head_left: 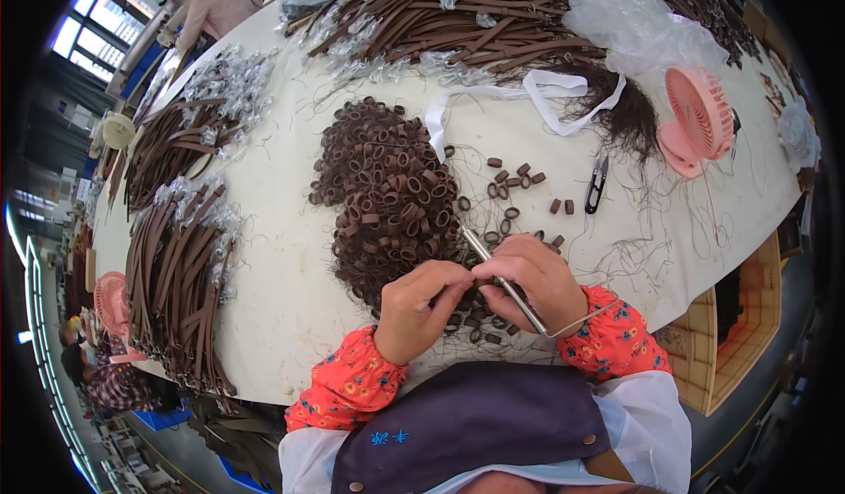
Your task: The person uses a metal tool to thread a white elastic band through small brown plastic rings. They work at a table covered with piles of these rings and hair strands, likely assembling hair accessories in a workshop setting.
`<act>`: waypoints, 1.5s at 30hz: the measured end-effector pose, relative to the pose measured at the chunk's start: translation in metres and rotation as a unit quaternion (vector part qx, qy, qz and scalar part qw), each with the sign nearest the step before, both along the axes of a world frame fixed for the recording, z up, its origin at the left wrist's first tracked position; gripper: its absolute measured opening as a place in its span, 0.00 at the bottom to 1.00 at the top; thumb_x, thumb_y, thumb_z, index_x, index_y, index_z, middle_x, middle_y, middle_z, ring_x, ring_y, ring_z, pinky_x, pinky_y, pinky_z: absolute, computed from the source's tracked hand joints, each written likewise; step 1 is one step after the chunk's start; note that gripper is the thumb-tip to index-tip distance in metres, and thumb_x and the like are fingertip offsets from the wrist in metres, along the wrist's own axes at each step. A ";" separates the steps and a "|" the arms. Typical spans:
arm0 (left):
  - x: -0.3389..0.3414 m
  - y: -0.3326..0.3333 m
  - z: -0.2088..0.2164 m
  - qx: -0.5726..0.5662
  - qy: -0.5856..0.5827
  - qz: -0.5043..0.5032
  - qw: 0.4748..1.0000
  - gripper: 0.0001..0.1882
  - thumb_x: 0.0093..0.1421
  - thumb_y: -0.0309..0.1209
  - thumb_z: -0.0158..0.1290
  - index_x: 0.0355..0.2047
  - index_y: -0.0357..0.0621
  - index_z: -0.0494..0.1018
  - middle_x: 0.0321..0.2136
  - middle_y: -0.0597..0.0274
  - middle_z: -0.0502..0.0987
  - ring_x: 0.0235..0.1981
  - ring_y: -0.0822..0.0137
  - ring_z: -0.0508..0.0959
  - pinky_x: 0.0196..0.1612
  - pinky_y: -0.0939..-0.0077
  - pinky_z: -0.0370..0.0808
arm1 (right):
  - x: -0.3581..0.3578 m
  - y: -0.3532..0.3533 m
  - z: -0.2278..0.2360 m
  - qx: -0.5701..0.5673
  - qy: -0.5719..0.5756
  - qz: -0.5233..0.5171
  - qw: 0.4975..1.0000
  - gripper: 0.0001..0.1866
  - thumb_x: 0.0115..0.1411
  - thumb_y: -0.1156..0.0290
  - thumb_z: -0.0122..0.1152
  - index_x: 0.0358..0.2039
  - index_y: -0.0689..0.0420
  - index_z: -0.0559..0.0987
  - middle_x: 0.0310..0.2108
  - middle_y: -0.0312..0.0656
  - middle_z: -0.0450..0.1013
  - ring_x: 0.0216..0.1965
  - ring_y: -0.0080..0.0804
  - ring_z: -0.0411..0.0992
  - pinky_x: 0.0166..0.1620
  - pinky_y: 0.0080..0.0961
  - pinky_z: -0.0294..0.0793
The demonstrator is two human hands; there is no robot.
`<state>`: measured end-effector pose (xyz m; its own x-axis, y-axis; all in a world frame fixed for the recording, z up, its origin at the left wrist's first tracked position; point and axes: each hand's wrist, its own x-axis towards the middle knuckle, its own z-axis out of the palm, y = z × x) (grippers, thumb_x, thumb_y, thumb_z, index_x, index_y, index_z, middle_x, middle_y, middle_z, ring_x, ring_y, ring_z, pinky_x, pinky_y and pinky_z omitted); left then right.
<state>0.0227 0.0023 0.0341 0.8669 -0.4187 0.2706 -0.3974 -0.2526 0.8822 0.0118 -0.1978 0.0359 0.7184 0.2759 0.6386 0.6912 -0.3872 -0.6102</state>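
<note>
In my right hand [539, 274] is a slim silver metal rod [477, 245], slanting from upper left to lower right, with a thin cord at its lower end. My left hand [421, 307] is closed in a pinch, its fingertips meeting those of my right. Whatever lies between the fingertips is too small or hidden to make out. Just beyond my hands rises a big heap of small dark brown strap loops [387, 204], tangled with loose threads. Several single loops [502, 177] lie scattered to its right, and others sit under and around my hands.
Black thread snips [598, 184], a pink fan [700, 120] and white tape [563, 126] lie to the right. Brown straps [440, 28] are piled at the back, more bundles [176, 274] at the left. A wooden crate [748, 318] stands beyond the right edge. A person [216, 10] works at far left.
</note>
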 end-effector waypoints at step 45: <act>-0.010 -0.004 -0.025 -0.198 0.197 0.001 0.960 0.04 0.68 0.22 0.44 0.41 0.35 0.68 0.33 0.58 0.79 0.27 0.78 0.75 0.31 0.85 0.73 | -0.005 -0.013 0.002 0.251 0.290 0.091 0.919 0.07 0.65 0.69 0.55 0.38 0.59 0.75 0.23 0.35 0.74 0.31 0.26 0.75 0.55 0.34 0.66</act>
<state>0.0124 -0.0014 0.0089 0.9354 -0.3486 0.0592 -0.0128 0.1340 0.9909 0.0070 -0.2107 0.0383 0.9491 0.2003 0.2429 0.2193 0.1333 -0.9665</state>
